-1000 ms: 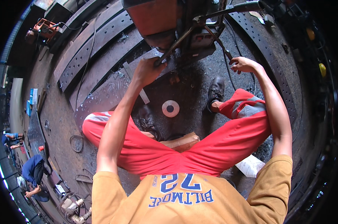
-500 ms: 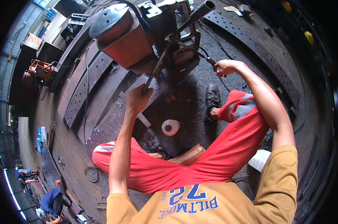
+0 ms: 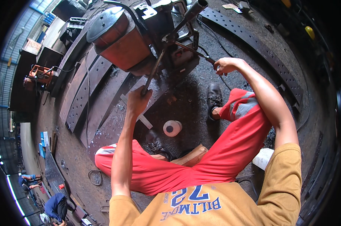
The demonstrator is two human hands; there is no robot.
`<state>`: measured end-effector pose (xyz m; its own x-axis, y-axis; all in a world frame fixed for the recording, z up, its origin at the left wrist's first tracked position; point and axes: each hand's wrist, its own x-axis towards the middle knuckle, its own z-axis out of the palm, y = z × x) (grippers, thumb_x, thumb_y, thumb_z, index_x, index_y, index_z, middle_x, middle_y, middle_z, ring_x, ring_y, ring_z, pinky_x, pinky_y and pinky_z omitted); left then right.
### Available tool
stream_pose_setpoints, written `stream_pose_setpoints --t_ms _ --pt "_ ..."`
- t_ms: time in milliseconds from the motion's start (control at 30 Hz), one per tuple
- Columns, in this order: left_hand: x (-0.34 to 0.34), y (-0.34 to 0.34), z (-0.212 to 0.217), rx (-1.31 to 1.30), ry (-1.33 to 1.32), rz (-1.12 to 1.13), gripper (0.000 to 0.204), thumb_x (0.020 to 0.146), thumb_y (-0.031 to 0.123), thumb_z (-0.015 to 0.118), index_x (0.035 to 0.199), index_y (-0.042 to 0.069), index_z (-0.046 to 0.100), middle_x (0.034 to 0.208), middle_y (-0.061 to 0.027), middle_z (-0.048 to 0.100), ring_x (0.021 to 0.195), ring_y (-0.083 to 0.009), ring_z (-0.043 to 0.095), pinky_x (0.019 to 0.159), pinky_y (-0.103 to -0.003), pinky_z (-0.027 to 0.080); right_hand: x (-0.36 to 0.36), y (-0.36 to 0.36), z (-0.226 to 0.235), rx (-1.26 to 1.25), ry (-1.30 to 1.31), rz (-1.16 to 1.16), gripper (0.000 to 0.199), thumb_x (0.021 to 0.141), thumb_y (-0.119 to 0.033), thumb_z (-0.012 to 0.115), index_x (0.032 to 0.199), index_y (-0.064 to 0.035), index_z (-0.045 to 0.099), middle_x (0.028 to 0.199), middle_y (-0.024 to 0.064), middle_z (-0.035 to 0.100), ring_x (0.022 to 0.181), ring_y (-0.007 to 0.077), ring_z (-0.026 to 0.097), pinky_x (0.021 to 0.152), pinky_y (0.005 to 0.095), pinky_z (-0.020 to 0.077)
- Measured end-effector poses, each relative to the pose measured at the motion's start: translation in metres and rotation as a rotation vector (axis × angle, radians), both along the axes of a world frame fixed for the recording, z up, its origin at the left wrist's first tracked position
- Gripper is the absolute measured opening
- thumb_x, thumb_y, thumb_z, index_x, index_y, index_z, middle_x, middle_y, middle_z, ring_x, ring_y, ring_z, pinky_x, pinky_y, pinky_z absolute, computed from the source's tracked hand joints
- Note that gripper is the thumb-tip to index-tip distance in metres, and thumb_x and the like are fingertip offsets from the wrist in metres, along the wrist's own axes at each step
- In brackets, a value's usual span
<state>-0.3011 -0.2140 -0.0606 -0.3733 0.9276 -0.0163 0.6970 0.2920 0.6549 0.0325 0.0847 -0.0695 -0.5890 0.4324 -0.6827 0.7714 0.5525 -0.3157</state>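
my left hand (image 3: 137, 100), now lower toward frame centre, is gripping a thin lever rod (image 3: 152, 74) closed-fisted; my right hand (image 3: 225, 64) is clasping another handle (image 3: 195, 52) under the rusty machine (image 3: 136, 34), upper centre.

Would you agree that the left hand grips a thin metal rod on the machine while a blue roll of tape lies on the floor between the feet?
Not quite: the head view shows the roll of tape is white. The left hand does grip the thin metal rod.
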Motion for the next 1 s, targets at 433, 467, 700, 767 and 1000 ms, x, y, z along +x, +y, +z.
stream_pose_setpoints --t_ms 433,467,700,767,1000 --pt "-0.0029 -0.0004 -0.0021 -0.008 0.031 -0.023 0.032 0.086 0.032 0.069 0.086 0.000 0.065 0.061 -0.0199 0.053 0.054 -0.0328 0.049 0.056 -0.043 0.041 -0.0014 0.0011 -0.0041 -0.001 0.002 0.000 0.050 0.090 -0.033 0.064 0.132 -0.0066 0.060 0.104 0.0132 0.073 0.089 0.0236 0.073 0.080 0.0386 0.0579" --pt "-0.0016 -0.0003 -0.0008 -0.007 0.026 -0.023 0.032 0.086 0.032 0.069 0.086 0.000 0.065 0.061 -0.0198 0.054 0.054 -0.0328 0.049 0.056 -0.043 0.041 -0.0009 0.0011 -0.0043 -0.002 0.002 -0.002 0.050 0.090 -0.033 0.064 0.132 -0.0065 0.060 0.104 0.0132 0.073 0.089 0.0236 0.073 0.080 0.0386 0.0579" --pt "-0.0030 -0.0016 -0.0007 -0.016 0.028 -0.022 0.032 0.087 0.033 0.068 0.087 0.000 0.065 0.062 -0.0203 0.054 0.055 -0.0340 0.051 0.057 -0.043 0.042 -0.0023 0.0001 -0.0027 -0.011 0.008 -0.001 0.050 0.089 -0.033 0.065 0.131 -0.0057 0.060 0.105 0.0134 0.073 0.090 0.0235 0.073 0.080 0.0382 0.0580" --pt "-0.0023 -0.0008 -0.0002 -0.015 0.033 -0.018 0.033 0.087 0.033 0.068 0.087 0.000 0.065 0.062 -0.0207 0.054 0.056 -0.0352 0.051 0.058 -0.044 0.042 -0.0022 0.0003 -0.0034 -0.011 0.008 -0.002 0.050 0.089 -0.033 0.065 0.130 -0.0055 0.060 0.105 0.0135 0.073 0.090 0.0235 0.073 0.081 0.0381 0.0579" --pt "-0.0012 0.0000 0.0032 -0.052 0.034 -0.008 0.034 0.087 0.034 0.068 0.089 0.000 0.065 0.066 -0.0230 0.057 0.060 -0.0391 0.055 0.061 -0.045 0.044 -0.0035 -0.0031 -0.0013 -0.006 0.008 -0.007 0.050 0.088 -0.032 0.064 0.130 -0.0055 0.061 0.106 0.0135 0.073 0.090 0.0237 0.073 0.081 0.0383 0.0575"
